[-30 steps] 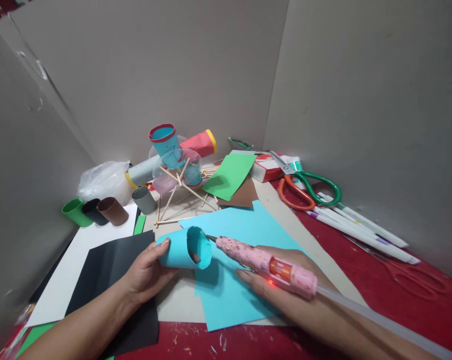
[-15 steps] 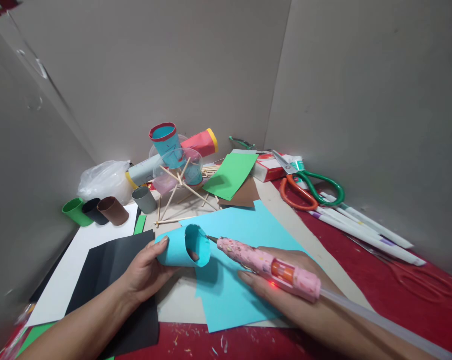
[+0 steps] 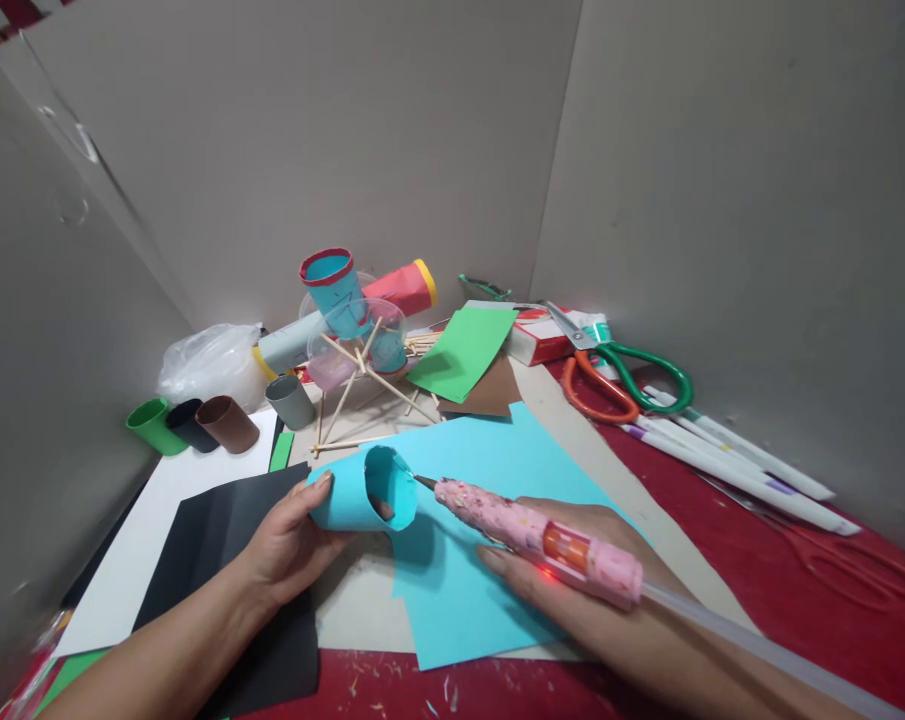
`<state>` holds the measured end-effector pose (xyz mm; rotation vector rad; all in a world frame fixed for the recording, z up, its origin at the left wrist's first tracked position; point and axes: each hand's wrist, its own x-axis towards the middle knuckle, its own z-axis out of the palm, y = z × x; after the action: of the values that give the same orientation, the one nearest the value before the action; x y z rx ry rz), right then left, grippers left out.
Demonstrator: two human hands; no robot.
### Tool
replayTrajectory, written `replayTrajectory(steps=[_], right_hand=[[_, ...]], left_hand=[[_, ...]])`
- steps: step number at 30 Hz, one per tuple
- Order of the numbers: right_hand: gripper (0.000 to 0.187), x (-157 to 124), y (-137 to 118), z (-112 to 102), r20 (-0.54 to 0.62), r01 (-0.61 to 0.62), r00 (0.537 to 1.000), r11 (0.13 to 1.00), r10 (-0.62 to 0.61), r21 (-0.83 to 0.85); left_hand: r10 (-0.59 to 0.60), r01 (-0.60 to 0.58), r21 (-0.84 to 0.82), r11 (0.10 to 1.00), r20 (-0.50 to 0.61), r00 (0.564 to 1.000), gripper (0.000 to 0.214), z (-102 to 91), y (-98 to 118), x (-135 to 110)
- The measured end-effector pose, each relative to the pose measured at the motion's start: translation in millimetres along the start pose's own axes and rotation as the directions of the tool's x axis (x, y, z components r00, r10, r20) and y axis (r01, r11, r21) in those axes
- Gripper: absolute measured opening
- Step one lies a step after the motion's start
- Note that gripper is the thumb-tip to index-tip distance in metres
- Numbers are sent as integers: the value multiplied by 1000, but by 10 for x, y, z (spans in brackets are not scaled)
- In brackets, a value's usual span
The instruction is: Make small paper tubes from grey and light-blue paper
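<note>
Tube (image 3: 347,500) in L hand (image 3: 294,540), thumb on its side, fingers wrapped under; held up nr L edge of blue sheet (image 3: 482,610). Long axis approx. L–R, open end facing R twd gun (image 3: 527,530). R hand (image 3: 579,612) curled round gun, some fingers hidden. Nozzle (image 3: 426,483) points L at rim (image 3: 415,500), v. close; can't tell if touching. L hand nearer tube.

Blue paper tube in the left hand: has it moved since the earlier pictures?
Yes, slightly: judged against the wooden stick frame, the blue paper tube in the left hand has shifted leftward and a little upward in the picture.
</note>
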<state>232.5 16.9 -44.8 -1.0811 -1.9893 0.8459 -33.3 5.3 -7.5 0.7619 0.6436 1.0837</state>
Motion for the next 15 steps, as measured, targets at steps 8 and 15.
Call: replayTrajectory(steps=[8, 15], right_hand=[[16, 8, -28, -46, 11, 17, 1000, 1000, -18, 24], [19, -34, -73, -8, -74, 25, 997, 1000, -25, 2]], left_hand=[[8, -8, 17, 1000, -30, 1000, 28, -12, 7, -4], [5, -5, -3, 1000, -23, 1000, 28, -35, 3, -1]])
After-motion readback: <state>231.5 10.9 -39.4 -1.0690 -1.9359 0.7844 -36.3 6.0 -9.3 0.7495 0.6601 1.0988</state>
